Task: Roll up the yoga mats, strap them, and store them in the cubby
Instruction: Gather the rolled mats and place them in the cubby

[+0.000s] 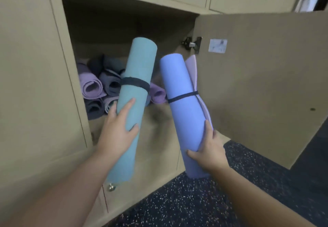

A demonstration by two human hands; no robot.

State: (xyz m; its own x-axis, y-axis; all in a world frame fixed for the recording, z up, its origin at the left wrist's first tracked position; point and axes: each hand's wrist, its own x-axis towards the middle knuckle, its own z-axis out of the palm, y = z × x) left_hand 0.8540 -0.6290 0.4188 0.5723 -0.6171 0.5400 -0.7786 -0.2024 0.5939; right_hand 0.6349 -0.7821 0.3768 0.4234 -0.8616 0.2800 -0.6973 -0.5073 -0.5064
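Left hand (118,130) wraps the teal mat (134,102); right hand (207,153) grips the blue mat (181,106). Both look light, soft, grippy: hold below straps.

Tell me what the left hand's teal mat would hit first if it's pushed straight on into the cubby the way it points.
Likely nothing soon: the teal mat in the left hand aims above the stacked rolled mats, toward the cubby's back wall. Depth is unclear, so it may brush the pile.
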